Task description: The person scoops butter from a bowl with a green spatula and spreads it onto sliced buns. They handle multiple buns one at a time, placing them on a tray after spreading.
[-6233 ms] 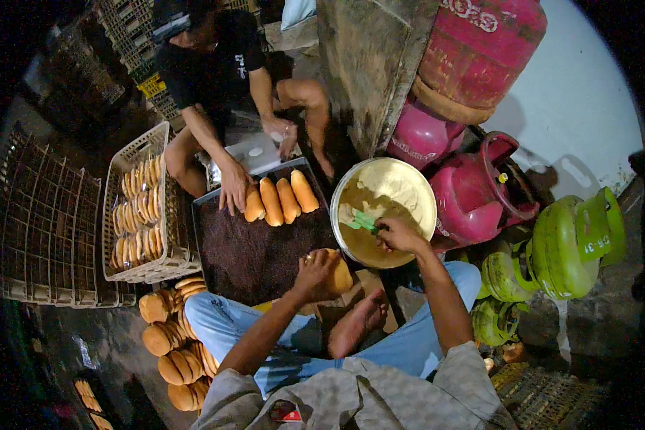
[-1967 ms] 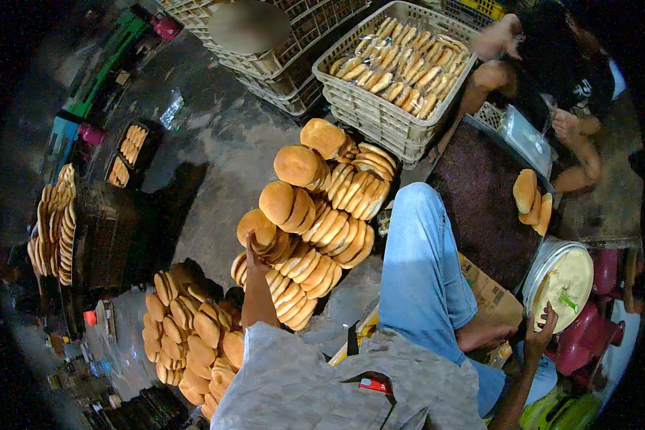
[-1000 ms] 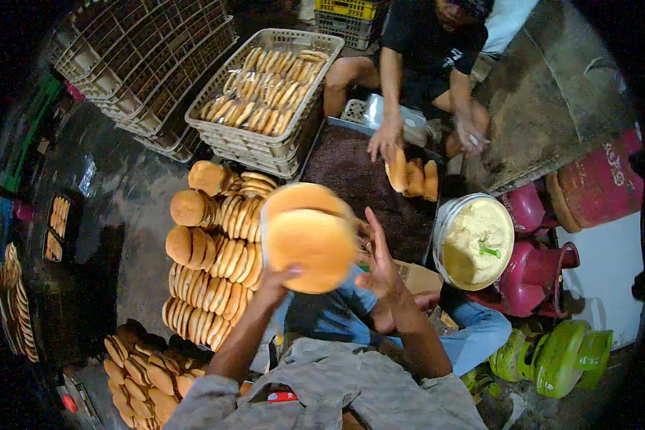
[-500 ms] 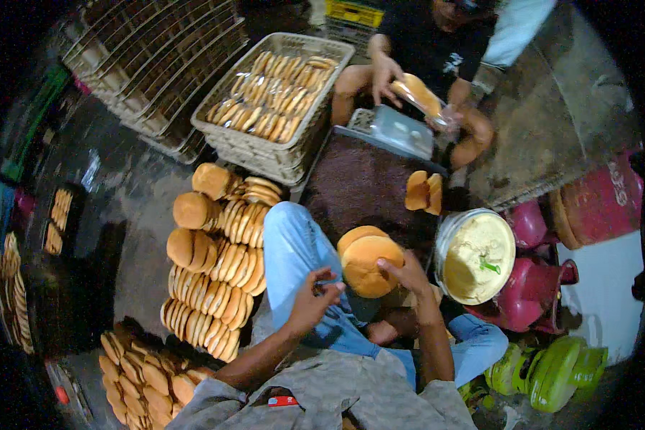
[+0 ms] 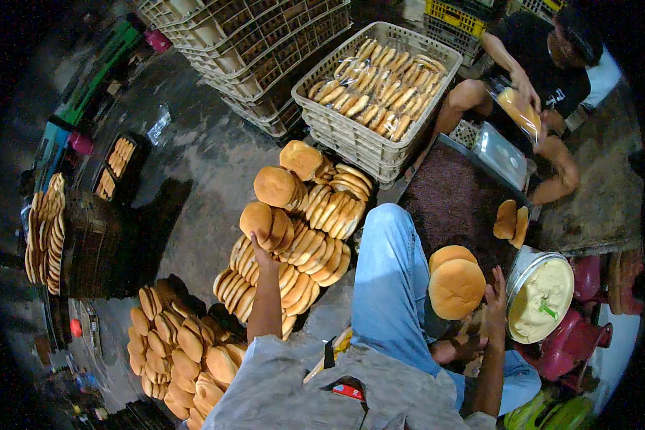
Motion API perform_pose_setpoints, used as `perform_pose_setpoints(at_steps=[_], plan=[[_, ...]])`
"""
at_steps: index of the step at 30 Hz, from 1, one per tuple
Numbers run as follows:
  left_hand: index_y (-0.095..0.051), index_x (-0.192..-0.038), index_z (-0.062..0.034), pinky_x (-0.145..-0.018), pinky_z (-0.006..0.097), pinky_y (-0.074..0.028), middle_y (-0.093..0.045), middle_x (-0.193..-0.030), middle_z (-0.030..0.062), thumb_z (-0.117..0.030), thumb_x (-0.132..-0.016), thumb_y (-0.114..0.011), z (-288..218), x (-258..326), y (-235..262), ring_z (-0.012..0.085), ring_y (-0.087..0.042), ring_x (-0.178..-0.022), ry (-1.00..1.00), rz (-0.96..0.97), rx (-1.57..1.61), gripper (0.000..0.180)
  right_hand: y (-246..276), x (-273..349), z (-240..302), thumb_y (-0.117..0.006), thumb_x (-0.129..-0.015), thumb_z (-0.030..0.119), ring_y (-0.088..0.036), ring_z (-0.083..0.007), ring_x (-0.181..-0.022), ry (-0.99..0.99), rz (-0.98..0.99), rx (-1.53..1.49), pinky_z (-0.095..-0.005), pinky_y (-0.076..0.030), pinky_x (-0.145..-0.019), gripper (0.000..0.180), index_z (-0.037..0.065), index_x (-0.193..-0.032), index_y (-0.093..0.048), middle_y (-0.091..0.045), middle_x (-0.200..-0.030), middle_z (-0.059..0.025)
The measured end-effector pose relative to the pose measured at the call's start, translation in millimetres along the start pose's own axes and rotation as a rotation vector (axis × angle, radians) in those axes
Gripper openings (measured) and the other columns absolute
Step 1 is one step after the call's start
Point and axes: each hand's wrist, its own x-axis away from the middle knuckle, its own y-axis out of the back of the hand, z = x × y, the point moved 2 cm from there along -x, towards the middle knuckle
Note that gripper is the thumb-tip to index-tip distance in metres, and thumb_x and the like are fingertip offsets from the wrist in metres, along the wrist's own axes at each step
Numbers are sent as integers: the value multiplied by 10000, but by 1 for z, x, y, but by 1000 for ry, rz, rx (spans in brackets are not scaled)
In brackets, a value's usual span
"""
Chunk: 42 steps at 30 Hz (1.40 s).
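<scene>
My left arm reaches out to rows of round golden buns (image 5: pixel 315 247) on the floor. My left hand (image 5: pixel 261 252) grips the front buns (image 5: pixel 256 219) of one row, a digit lying against the face and the other fingers mostly hidden. In front of me two round buns (image 5: pixel 456 287) lie overlapping by the edge of a dark brown, grainy surface (image 5: pixel 444 193). My right hand (image 5: pixel 495 290) is right beside them, fingers outstretched and apart. Near that hand is a tub of pale yellow cream (image 5: pixel 545 297) with a green-handled tool (image 5: pixel 548 309) in it.
A plastic crate (image 5: pixel 304 100) of wrapped breads stands beyond the rows, beside stacked crates (image 5: pixel 251 50). Another person (image 5: pixel 545 79) handles a bagged bread (image 5: pixel 517 113) by a clear-lidded box (image 5: pixel 500 154). Piled buns (image 5: pixel 186 344) lie at lower left. Pink gas cylinders (image 5: pixel 570 347) stand right.
The view has swung left. My left hand has gone from beside my knee to the rows of buns. My right hand has come off the top of the two buns to their side.
</scene>
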Motion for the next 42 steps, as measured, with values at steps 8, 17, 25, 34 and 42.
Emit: perform_pose_setpoints(at_steps=[8,17,25,34,42], plan=[[-475,-1461,-115,-1065,607,-419,-537,-1430,156,-597,-808,-733,0,-52,18,380,-515,-1291,150,95,-130,851,55,74,-43,-642,-957,288,-443,-303,-1377,-135,-83,-295,-426,-364,-1144,708,35,-1539,-326,-424,-1519,-161],[-506,-1421,-89,-1066,558,-427,-555,-1410,130,-452,-856,-734,10,-24,43,360,-517,-1273,197,64,-44,709,48,60,-53,-633,-964,336,-492,-282,-1329,33,-41,-179,-437,-407,-1092,706,48,-1541,-345,-464,-1492,-143],[-493,-1429,-58,-1098,521,-432,-541,-1429,149,-433,-931,-611,-3,147,-53,339,-521,-1303,90,424,7,634,52,72,21,-729,-808,498,-467,-301,-1371,56,-80,-145,-461,-398,-1078,968,73,-1565,-301,-460,-1505,-152],[-441,-1415,-15,-1033,396,-468,-574,-1324,107,-170,-793,-811,210,382,-228,241,-560,-1233,456,1258,-680,740,52,83,96,-722,-787,644,-451,-327,-1364,320,-179,-188,-446,-381,-1111,1136,11,-1567,-192,-423,-1506,-189],[-419,-1384,30,-1093,453,-397,-455,-1309,225,-371,-776,-853,243,482,-264,387,-447,-1294,-256,1301,-1236,847,109,104,-10,-771,-830,360,-462,-271,-1339,-157,-148,-536,-396,-369,-1130,864,-9,-1497,-365,-483,-1452,-150]])
